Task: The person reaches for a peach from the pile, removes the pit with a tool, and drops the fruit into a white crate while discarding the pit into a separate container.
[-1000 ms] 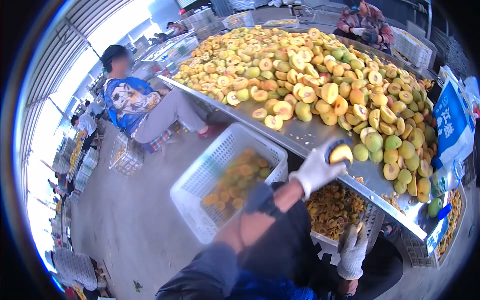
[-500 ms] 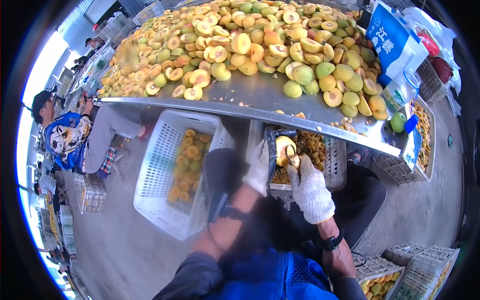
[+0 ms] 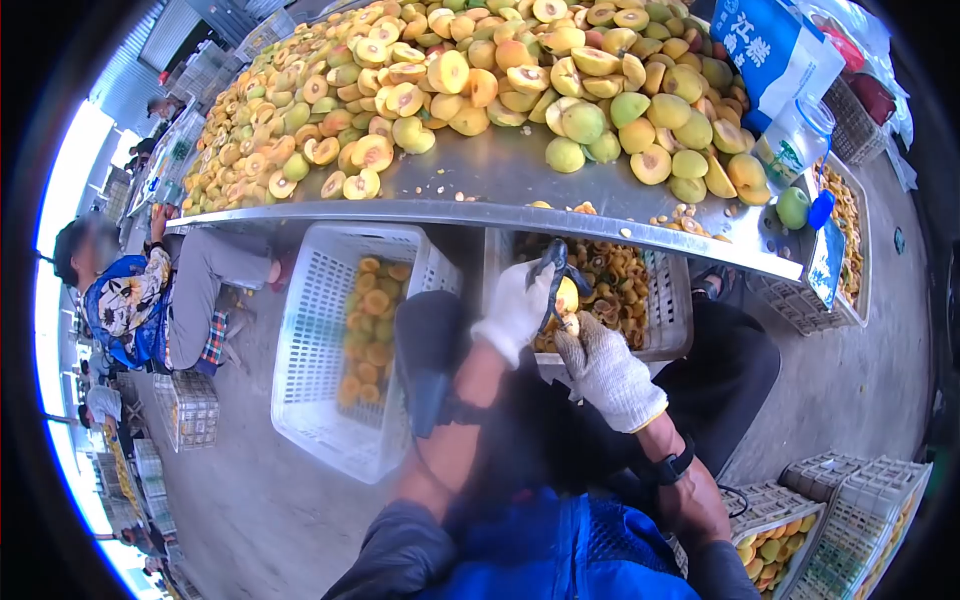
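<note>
My left hand (image 3: 518, 305), in a white glove with black covering on the fingers, is closed around a yellow peach (image 3: 567, 295). My right hand (image 3: 607, 372), in a white knit glove, grips a small pitting tool whose light-coloured handle end (image 3: 571, 324) shows against the fruit; most of the tool is hidden by the fingers. Both hands meet above a crate (image 3: 672, 318) of peach scraps (image 3: 615, 285) under the table edge. On the metal table (image 3: 450, 185) lies a large heap of halved peaches (image 3: 440, 80).
Left of my knee stands a white crate (image 3: 300, 350) partly filled with peach halves. A blue-and-white bag (image 3: 770, 60), a plastic jar (image 3: 795, 140) and a green fruit (image 3: 793, 208) sit at the table's right. Crates (image 3: 850, 520) stand lower right. Another person (image 3: 125, 290) sits at left.
The peach and both hands have shifted slightly left, and the black-covered fingers now hide more of the fruit. The ring-shaped metal of the tool no longer shows clearly. The view has turned a little.
</note>
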{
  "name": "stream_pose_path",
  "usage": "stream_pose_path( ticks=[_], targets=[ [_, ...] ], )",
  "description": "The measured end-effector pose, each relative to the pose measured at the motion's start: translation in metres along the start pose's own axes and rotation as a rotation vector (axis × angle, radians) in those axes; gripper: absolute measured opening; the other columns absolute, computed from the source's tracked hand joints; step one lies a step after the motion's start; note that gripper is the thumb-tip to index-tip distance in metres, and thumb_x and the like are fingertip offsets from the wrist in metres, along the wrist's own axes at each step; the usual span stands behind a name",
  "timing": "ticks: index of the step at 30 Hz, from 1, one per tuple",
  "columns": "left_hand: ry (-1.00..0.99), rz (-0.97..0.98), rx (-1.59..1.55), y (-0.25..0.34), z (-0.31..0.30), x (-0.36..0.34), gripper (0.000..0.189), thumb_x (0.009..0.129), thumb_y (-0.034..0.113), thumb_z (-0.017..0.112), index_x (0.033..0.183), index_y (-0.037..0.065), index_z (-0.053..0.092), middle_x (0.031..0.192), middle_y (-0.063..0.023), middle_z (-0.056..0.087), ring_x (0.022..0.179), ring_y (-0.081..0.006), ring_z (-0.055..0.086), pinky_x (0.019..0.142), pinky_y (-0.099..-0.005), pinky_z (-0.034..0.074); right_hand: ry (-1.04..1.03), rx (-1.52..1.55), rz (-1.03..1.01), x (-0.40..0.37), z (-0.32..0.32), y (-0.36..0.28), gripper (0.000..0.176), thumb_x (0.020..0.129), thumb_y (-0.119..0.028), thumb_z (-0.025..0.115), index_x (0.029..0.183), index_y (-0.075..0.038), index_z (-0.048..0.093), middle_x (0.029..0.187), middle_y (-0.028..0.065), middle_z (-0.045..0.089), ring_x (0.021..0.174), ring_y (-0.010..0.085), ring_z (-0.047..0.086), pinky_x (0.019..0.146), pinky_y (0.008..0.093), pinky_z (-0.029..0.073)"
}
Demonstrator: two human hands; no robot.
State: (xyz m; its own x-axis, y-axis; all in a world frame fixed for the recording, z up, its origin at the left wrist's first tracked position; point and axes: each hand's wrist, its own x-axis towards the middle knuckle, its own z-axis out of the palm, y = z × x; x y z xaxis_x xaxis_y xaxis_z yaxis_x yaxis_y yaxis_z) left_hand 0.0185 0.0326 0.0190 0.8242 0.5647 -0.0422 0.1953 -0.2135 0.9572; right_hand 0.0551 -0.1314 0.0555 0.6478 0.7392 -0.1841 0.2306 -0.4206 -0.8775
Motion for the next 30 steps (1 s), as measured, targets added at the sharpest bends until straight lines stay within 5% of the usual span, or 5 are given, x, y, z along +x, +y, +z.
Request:
stream_pose_path(
  ticks=[7, 15, 17, 19, 30],
  targets=[
    [0.08, 0.141, -0.154, 0.0, 0.011, -0.005, 0.023, 0.092, 0.012, 0.061, 0.104, -0.007, 0.067, 0.086, -0.0115, 0.071, 0.079, -0.0146, 0.065, 0.077, -0.028, 0.05, -0.238, 0.46, 0.065, 0.002, 0.002, 0.011, 0.034, 0.102, -0.035, 0.049, 0.098, -0.003, 0.06, 0.066, 0.0018, 0.056, 0.053, 0.0097, 0.049, 0.047, 0.0244, 0.038],
    [0.163, 0.352, -0.003, -0.043, 0.014, -0.002, 0.039, 0.094, 0.02, 0.066, 0.121, -0.007, 0.056, 0.107, -0.0131, 0.066, 0.093, -0.0163, 0.063, 0.08, -0.0292, 0.053, -0.396, 0.896, 0.264, -0.006, -0.01, 0.009, 0.037, 0.101, -0.04, 0.049, 0.093, -0.007, 0.061, 0.065, -0.0068, 0.048, 0.051, 0.0034, 0.042, 0.044, 0.0205, 0.03],
    [0.131, -0.168, -0.462, -0.031, 0.024, -0.006, 0.035, 0.097, 0.022, 0.062, 0.118, -0.006, 0.058, 0.107, -0.0124, 0.066, 0.093, -0.016, 0.064, 0.081, -0.0293, 0.053, -0.315, 0.785, 0.221, -0.004, -0.005, 0.006, 0.036, 0.101, -0.04, 0.049, 0.092, -0.007, 0.061, 0.063, -0.0065, 0.048, 0.05, 0.0043, 0.042, 0.044, 0.0214, 0.031],
    [0.107, 0.344, -0.134, -0.002, 0.012, -0.018, 0.032, 0.099, 0.022, 0.059, 0.115, -0.005, 0.06, 0.103, -0.0112, 0.067, 0.091, -0.0159, 0.065, 0.08, -0.0289, 0.054, -0.332, 0.761, 0.183, -0.006, -0.01, 0.003, 0.035, 0.101, -0.04, 0.049, 0.092, -0.008, 0.061, 0.063, -0.0069, 0.047, 0.05, 0.0042, 0.042, 0.044, 0.0213, 0.031],
    [-0.247, 0.345, -0.567, 0.017, 0.015, -0.012, 0.038, 0.095, 0.031, 0.063, 0.111, -0.003, 0.061, 0.096, -0.0109, 0.069, 0.085, -0.0163, 0.067, 0.076, -0.0293, 0.056, -0.475, 1.086, 0.359, -0.014, -0.013, 0.007, 0.038, 0.099, -0.042, 0.054, 0.088, -0.006, 0.057, 0.062, -0.0013, 0.049, 0.044, 0.0069, 0.041, 0.04, 0.0219, 0.03]
  ],
)
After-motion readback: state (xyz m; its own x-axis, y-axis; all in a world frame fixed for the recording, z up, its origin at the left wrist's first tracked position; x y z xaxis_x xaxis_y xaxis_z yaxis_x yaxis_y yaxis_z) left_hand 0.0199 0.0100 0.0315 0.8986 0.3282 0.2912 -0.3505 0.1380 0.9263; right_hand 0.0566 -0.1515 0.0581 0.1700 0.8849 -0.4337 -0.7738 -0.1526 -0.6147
